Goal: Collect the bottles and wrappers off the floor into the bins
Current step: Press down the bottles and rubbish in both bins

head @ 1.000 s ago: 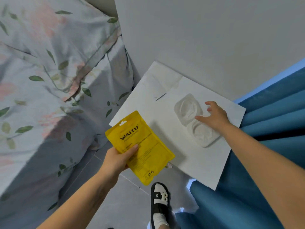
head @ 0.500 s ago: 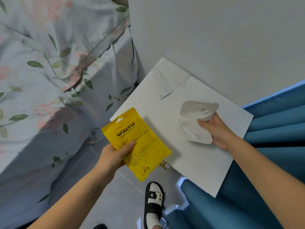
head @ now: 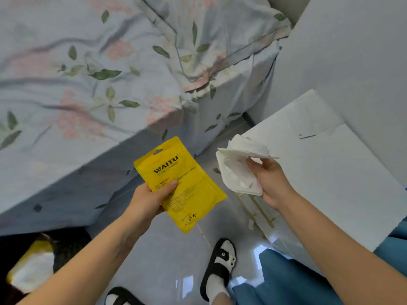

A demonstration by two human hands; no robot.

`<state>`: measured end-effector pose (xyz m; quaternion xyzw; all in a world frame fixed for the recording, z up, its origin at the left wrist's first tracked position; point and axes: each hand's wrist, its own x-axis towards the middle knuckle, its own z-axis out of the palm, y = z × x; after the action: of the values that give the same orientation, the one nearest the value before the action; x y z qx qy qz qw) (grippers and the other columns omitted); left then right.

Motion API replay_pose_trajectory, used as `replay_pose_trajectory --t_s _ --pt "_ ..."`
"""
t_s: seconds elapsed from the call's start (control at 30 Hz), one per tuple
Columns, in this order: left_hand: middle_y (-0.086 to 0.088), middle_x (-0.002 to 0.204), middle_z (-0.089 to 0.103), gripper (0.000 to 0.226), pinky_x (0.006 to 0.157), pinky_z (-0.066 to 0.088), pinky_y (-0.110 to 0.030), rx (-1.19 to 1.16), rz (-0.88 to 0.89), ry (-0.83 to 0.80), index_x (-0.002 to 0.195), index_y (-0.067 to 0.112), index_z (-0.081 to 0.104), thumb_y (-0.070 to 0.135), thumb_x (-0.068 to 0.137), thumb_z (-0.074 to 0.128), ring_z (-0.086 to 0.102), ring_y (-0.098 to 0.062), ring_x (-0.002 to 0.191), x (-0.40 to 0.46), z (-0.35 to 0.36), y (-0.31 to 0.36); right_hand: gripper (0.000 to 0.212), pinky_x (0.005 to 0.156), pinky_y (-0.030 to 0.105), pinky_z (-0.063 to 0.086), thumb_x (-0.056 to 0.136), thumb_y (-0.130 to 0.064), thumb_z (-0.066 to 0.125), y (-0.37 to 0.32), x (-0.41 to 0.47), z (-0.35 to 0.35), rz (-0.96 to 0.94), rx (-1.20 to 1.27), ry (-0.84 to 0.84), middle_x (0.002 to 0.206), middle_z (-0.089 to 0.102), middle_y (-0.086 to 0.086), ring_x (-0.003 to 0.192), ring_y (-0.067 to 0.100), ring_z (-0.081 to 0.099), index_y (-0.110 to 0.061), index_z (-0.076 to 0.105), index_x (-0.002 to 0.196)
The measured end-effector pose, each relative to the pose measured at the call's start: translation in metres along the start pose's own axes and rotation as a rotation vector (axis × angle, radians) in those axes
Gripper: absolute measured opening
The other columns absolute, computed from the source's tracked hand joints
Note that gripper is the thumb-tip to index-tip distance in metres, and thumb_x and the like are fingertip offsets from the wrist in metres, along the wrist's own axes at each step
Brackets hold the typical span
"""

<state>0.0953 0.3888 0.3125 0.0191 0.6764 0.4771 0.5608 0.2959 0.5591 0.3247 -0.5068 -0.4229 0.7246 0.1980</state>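
My left hand grips a flat yellow pouch printed with black "WAITU" lettering, thumb pressed on its front, held over the grey floor. To its right, my right hand holds a white moulded plastic wrapper, lifted clear of the white board and tilted toward the pouch. The two wrappers are close together but apart. No bin or bottle is in sight.
A bed with a floral sheet fills the left and top. A yellow and white bag lies in the dark gap under it. A blue curtain hangs at the lower right. My slippered feet stand on the tiled floor. A white wall rises behind the board.
My right hand closed on the white plastic wrapper, lifted it off the white board and carried it left toward the pouch. The view swung left and down; the left hand kept its hold.
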Motion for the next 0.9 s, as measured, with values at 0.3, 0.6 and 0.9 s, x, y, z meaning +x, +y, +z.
replay_pose_trajectory --t_s 0.3,0.6,0.9 --pt "-0.001 0.109 0.073 0.025 0.078 0.057 -0.040 -0.342 -0.003 0.198 0.116 0.020 0.064 0.021 0.091 0.061 0.071 -0.019 0.094 -0.065 -0.186 -0.032 0.035 0.100 0.040 0.049 0.091 -0.015 0.060 0.048 -0.026 0.235 -0.064 -0.322 -0.388 0.129 0.059 0.000 0.122 0.021 0.055 -0.026 0.056 0.124" --pt "-0.008 0.132 0.061 0.061 0.102 0.045 -0.050 -0.836 0.102 0.160 0.133 0.017 0.054 0.044 0.081 0.067 0.058 -0.028 0.122 -0.129 -0.330 -0.070 0.061 0.113 0.014 0.013 0.089 -0.014 0.060 0.126 -0.100 0.408 -0.296 -0.919 -0.864 0.145 0.012 -0.006 0.123 -0.014 0.012 -0.039 0.032 0.136" --pt "-0.013 0.124 0.066 0.057 0.089 0.054 -0.045 -1.000 0.064 0.300 0.128 0.011 0.058 0.025 0.073 0.066 0.062 -0.032 0.114 -0.168 -0.439 -0.131 0.067 0.112 0.027 0.032 0.074 -0.021 0.039 0.182 -0.153 0.516 0.145 -0.834 -1.099 0.153 0.002 -0.024 0.142 0.004 0.017 -0.050 0.031 0.133"
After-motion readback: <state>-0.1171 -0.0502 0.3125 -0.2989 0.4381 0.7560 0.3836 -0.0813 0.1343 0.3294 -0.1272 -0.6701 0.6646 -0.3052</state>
